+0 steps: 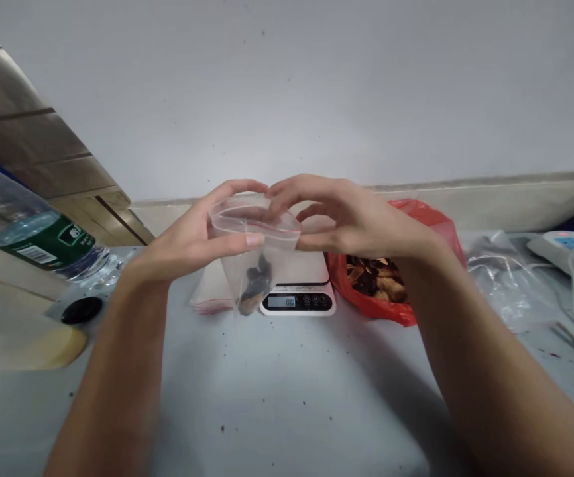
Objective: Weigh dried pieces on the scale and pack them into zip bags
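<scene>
In the head view a clear zip-lock bag with a red seal line hangs above the table, its mouth gaping. Dark dried pieces lie in its bottom corner. My left hand grips the bag's left side, thumb across the front and fingers behind. At the right of the mouth, my right hand grips the bag's edge with thumb and fingers; some fingertips reach to the opening and are partly hidden. Behind the bag stands a white kitchen scale, its display reading 0.0.
To the right, a red plastic bag holds dried slices. Further right are a clear plastic bag and a white device with a cable. Flat bags lie left of the scale. A water bottle and black cap are at left.
</scene>
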Demonstrator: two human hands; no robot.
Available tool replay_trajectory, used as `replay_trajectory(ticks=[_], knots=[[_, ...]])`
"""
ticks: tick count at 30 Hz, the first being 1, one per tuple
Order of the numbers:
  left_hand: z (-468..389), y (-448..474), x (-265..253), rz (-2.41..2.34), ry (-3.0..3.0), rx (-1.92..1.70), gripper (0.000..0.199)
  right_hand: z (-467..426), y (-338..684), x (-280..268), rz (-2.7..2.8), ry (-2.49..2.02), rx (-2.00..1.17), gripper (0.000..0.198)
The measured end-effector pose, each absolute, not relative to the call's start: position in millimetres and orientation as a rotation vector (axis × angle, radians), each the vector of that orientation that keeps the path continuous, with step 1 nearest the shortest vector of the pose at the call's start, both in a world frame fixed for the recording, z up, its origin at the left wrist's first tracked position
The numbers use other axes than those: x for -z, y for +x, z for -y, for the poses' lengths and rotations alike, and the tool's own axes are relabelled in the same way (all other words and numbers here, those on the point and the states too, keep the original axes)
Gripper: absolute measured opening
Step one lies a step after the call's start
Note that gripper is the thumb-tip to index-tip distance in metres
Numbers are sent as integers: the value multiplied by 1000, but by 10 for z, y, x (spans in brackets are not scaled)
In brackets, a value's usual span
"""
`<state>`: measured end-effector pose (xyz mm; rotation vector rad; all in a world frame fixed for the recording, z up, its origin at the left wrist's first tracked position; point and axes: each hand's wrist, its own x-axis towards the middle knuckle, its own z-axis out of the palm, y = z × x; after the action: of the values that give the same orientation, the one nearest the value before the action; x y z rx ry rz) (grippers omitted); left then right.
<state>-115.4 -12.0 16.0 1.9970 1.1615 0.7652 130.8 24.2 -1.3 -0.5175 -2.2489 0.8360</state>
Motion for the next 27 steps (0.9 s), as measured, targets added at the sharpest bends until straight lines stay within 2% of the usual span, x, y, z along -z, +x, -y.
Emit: replay_trajectory(ticks=[2,5,8,12,14,19,24,27], knots=[[114,-1158,-144,-1118,1945,-786,76,-238,1320,-8,2267,-515,-793,9],[103,-1145,-145,-1166,1909,-859,71,-233,1348,-32,2219,-554,-752,24],[105,-1104,-171,-1306,1904,-895,53,-216,1383,-63,2190,-677,-769,30],[126,-1052,-193,-1378,1852,-1001,24,-180,1445,-123,2137,-920,-813,26],[133,-1041,-191,-1385,1848,-1050,16,-167,1484,-150,2127,-989,-822,27],[119,-1034,-166,-1462,1958,-1127,18,-189,1573,-167,2163,-1041,-792,34],[124,-958,-141,-1471,2093,-1118,16,-193,1553,-159,2221,-1009,-689,23],[157,-871,-133,-1460,2161,-1099,17,-145,1450,-173,2257,-997,-617,23]])
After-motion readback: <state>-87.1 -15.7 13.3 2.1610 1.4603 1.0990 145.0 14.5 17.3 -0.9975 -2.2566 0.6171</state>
